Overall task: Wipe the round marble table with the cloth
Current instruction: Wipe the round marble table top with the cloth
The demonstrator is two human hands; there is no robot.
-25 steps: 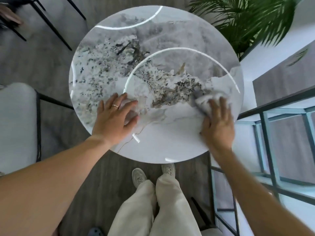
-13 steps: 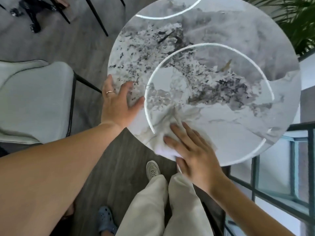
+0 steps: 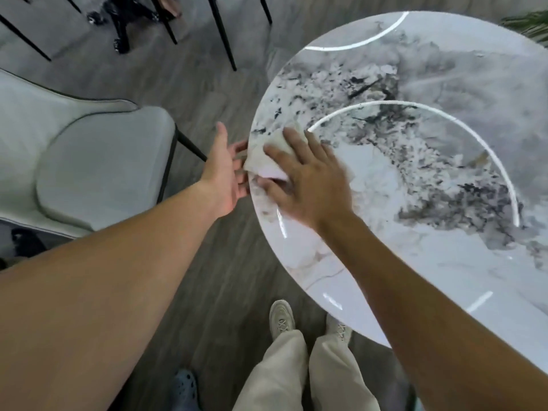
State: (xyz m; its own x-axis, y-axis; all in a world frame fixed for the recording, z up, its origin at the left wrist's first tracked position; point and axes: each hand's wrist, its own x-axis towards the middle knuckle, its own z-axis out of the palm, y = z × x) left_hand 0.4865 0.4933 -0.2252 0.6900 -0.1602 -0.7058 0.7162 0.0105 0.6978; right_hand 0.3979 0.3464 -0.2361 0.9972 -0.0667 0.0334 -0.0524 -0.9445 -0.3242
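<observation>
Your right hand (image 3: 308, 185) lies flat on the cloth (image 3: 268, 161), fingers spread and pressing it down onto the table (image 3: 415, 262) rather than gripping it. The cloth sits right under and just past those fingertips, bunched at the table's left rim, with one corner hanging over the edge. Your left hand (image 3: 225, 173) is off the table, just beside that rim, palm open and fingers loose, holding nothing; its fingertips are touching or almost touching the overhanging corner, I cannot tell which.

What matters for the next stroke, as I judge it: the cloth has no more tabletop ahead of your right fingertips, only the edge. All the unwiped-looking marble lies back toward your right wrist and beyond it to the right, so the pull should run that way. The right hand is the nearer one, already on the cloth.

No brand, label or readable writing shows anywhere
</observation>
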